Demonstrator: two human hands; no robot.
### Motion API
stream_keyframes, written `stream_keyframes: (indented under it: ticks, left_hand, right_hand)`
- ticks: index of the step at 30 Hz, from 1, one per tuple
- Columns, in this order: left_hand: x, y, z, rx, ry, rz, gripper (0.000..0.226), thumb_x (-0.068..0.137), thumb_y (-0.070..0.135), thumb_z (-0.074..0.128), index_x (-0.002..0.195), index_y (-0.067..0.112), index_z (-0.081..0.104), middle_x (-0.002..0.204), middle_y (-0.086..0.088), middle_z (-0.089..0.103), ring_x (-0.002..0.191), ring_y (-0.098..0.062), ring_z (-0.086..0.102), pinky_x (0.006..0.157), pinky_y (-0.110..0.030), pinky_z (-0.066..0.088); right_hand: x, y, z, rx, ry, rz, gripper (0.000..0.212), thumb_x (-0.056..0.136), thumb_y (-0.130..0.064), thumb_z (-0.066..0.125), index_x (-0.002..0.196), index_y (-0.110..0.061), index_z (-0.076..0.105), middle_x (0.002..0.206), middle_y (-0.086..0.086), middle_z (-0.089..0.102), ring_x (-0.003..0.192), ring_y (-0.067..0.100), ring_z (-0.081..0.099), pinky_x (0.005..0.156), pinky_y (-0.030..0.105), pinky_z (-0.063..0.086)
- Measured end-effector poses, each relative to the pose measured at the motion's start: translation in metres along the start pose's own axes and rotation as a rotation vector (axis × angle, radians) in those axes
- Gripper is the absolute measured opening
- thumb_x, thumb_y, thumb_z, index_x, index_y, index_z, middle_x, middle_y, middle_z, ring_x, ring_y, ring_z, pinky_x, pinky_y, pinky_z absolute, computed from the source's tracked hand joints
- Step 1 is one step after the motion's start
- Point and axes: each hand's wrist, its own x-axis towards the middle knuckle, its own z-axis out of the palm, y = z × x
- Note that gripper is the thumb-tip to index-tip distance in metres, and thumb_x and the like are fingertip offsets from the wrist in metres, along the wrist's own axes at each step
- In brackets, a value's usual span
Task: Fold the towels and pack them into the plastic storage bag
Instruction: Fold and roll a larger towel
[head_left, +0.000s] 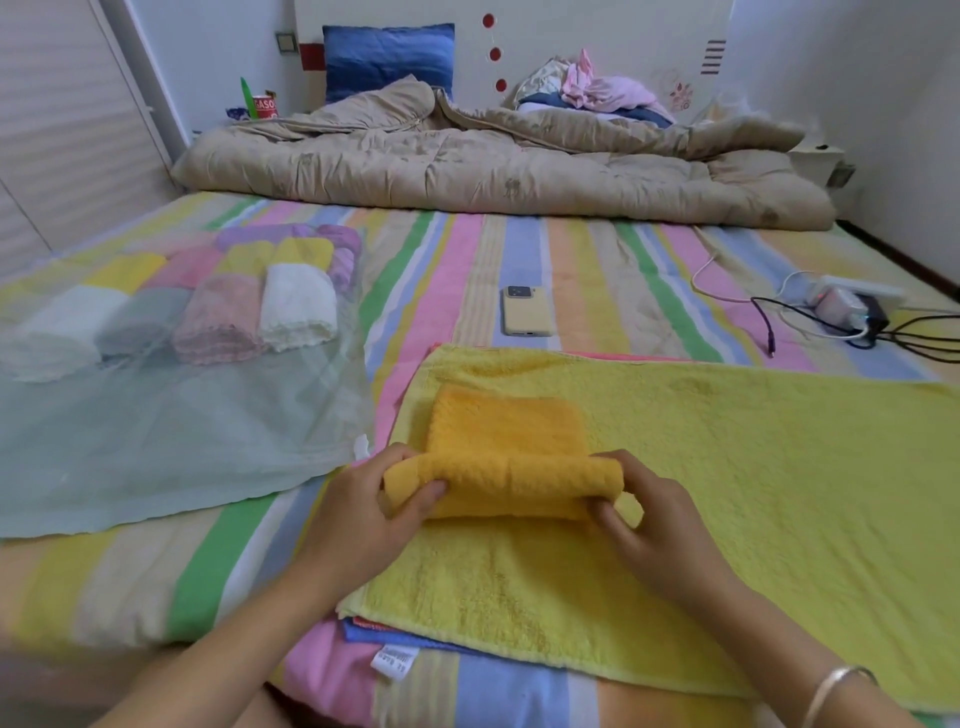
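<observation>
The plastic storage bag (156, 426) is lying leftmost on the bed (571, 260), holding rolled towels (228, 317). Fingers of the left hand (358, 514) and right hand (660, 530) are gripping the orange towel (509, 452) ends, its roll sitting between them atop the yellow towel (753, 467).

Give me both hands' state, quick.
Left hand: closed, gripping the left end of the small orange terry towel.
Right hand: closed, pinching the same towel's right end.
</observation>
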Motion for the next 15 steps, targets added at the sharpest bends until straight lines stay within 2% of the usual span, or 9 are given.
stream_keyframes:
  ticks: [2, 4, 5, 7, 9, 11, 13, 15]
  left_hand:
    - [0.003, 0.011, 0.0, -0.077, 0.046, -0.037, 0.035, 0.081, 0.063, 0.053, 0.073, 0.029, 0.058, 0.056, 0.004, 0.05, 0.052, -0.015, 0.049, 0.05, -0.029, 0.037]
    - [0.008, 0.019, 0.002, -0.111, 0.037, -0.134, 0.053, 0.083, 0.068, 0.052, 0.069, 0.016, 0.055, 0.053, 0.001, 0.046, 0.053, -0.022, 0.05, 0.052, -0.032, 0.039]
    - [0.012, 0.021, 0.005, -0.085, -0.002, -0.202, 0.06, 0.081, 0.07, 0.05, 0.07, 0.012, 0.056, 0.054, 0.001, 0.051, 0.055, -0.021, 0.054, 0.055, -0.033, 0.042]
    - [0.022, 0.017, 0.012, 0.026, -0.124, -0.347, 0.069, 0.076, 0.076, 0.043, 0.077, 0.008, 0.06, 0.066, -0.004, 0.063, 0.065, -0.021, 0.062, 0.064, -0.038, 0.049]
    - [0.03, 0.012, 0.021, 0.116, -0.246, -0.482, 0.069, 0.082, 0.073, 0.04, 0.08, 0.007, 0.062, 0.075, -0.005, 0.067, 0.072, -0.02, 0.063, 0.07, -0.036, 0.049]
    - [0.038, 0.006, 0.027, 0.165, -0.304, -0.562, 0.061, 0.09, 0.065, 0.041, 0.076, 0.008, 0.059, 0.075, -0.004, 0.063, 0.069, -0.015, 0.059, 0.063, -0.027, 0.043]
    - [0.043, 0.004, 0.03, 0.238, -0.304, -0.574, 0.058, 0.09, 0.065, 0.04, 0.07, 0.012, 0.053, 0.068, -0.002, 0.056, 0.062, -0.012, 0.052, 0.057, -0.023, 0.034]
    - [0.045, 0.006, 0.031, 0.351, -0.286, -0.556, 0.061, 0.088, 0.071, 0.037, 0.067, 0.014, 0.047, 0.065, 0.001, 0.052, 0.061, -0.014, 0.051, 0.056, -0.027, 0.033]
  right_hand:
    - [-0.002, -0.008, -0.002, 0.161, 0.009, 0.063, 0.031, 0.088, -0.052, 0.046, 0.104, -0.03, 0.062, 0.095, -0.013, 0.068, 0.086, 0.008, 0.065, 0.07, 0.04, 0.054]
    - [-0.001, -0.012, -0.003, 0.267, 0.007, 0.197, 0.034, 0.09, -0.057, 0.049, 0.104, -0.03, 0.064, 0.093, -0.004, 0.071, 0.084, 0.018, 0.067, 0.073, 0.047, 0.054]
    - [0.0, -0.012, -0.002, 0.287, -0.008, 0.297, 0.034, 0.091, -0.056, 0.051, 0.105, -0.028, 0.064, 0.092, -0.001, 0.071, 0.083, 0.02, 0.068, 0.073, 0.049, 0.055]
    - [0.005, -0.008, 0.002, 0.257, -0.051, 0.531, 0.036, 0.092, -0.049, 0.052, 0.113, -0.022, 0.061, 0.093, -0.002, 0.071, 0.082, 0.016, 0.069, 0.072, 0.042, 0.057]
    - [0.008, -0.003, 0.007, 0.173, -0.074, 0.681, 0.04, 0.093, -0.048, 0.052, 0.117, -0.017, 0.059, 0.1, -0.001, 0.068, 0.087, 0.015, 0.066, 0.072, 0.034, 0.055]
    - [0.011, -0.004, 0.009, 0.13, -0.088, 0.743, 0.036, 0.094, -0.046, 0.052, 0.112, -0.017, 0.061, 0.099, -0.001, 0.066, 0.087, 0.015, 0.064, 0.072, 0.032, 0.053]
    - [0.014, -0.007, 0.008, 0.139, -0.101, 0.804, 0.03, 0.095, -0.042, 0.053, 0.1, -0.014, 0.064, 0.091, 0.001, 0.066, 0.078, 0.016, 0.064, 0.066, 0.033, 0.053]
    - [0.013, -0.01, 0.006, 0.109, -0.09, 0.827, 0.03, 0.092, -0.042, 0.056, 0.091, -0.014, 0.064, 0.082, 0.003, 0.067, 0.068, 0.019, 0.065, 0.063, 0.036, 0.054]
